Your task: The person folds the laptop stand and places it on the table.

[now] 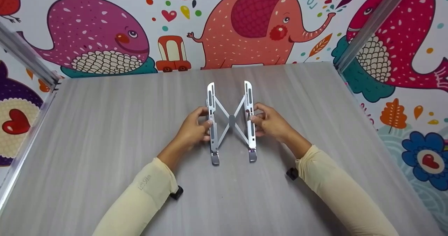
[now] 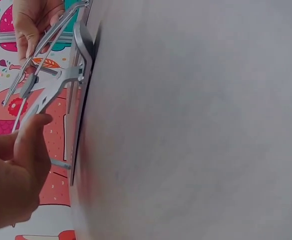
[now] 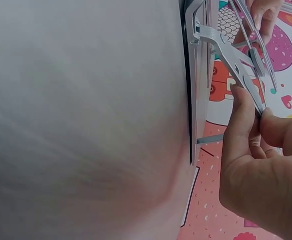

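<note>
At centre of grey table (image 1: 122,124), toward the far side: folding metal stand (image 1: 231,121), gripped from both flanks.
Left hand (image 1: 193,127): thumb and fingers curled nearly closed, pinching left rail (image 1: 214,134). Crossed struts (image 1: 223,108) span the gap between rails. Right rail (image 1: 251,127) pinched likewise by right hand (image 1: 273,123), thumb and fingers curled. Grey feet (image 1: 215,159) at near ends.

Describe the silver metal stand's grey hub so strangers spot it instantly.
On the grey wood-grain table, find the silver metal stand with two rails. Where its thin silver crossbars meet sits the oval, dark-grey hub: darker than those bars.
</note>
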### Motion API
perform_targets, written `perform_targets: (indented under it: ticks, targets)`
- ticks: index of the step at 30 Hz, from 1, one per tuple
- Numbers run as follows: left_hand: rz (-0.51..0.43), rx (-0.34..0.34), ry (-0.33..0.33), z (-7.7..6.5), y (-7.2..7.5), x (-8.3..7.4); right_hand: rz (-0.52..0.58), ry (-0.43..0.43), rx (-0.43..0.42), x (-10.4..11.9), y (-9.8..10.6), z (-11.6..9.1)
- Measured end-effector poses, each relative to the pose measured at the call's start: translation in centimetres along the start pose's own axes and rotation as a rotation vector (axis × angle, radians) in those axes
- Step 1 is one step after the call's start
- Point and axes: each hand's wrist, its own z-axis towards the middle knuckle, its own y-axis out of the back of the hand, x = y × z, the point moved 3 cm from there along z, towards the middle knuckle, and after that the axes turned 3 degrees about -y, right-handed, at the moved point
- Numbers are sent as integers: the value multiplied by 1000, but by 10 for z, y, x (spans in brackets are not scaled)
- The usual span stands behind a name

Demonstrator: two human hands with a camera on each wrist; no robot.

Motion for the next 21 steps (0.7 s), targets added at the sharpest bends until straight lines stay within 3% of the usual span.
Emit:
perform_targets:
  ticks: [21]
  targets:
    - [-2, -20, 0, 9, -22, -5, -29, -1, 27, 8, -12, 11]
